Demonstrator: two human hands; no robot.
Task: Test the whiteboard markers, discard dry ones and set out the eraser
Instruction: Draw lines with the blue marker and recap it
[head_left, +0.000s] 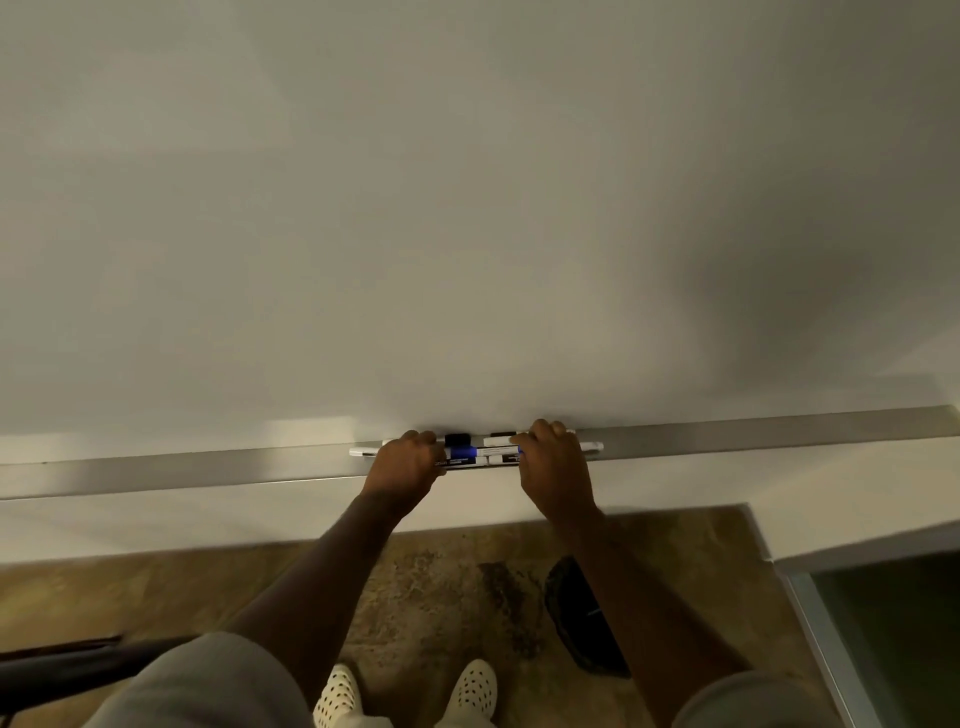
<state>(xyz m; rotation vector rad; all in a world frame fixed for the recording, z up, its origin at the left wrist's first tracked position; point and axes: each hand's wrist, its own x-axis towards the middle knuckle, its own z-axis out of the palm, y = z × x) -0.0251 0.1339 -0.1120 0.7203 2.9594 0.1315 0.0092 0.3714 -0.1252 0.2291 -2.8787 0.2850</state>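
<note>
Whiteboard markers (475, 453) lie bunched on the tray (727, 441); left hand (408, 462) and right hand (553, 462) each grip them, fingers curled.

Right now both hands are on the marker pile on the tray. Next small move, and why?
Probably lift one marker clear of the markers on the tray, likely with the right hand, whose fingers curl over a white barrel. The left hand grips the pile's other end and could steady it. The whiteboard shows no test strokes, so testing seems not yet begun.
</note>
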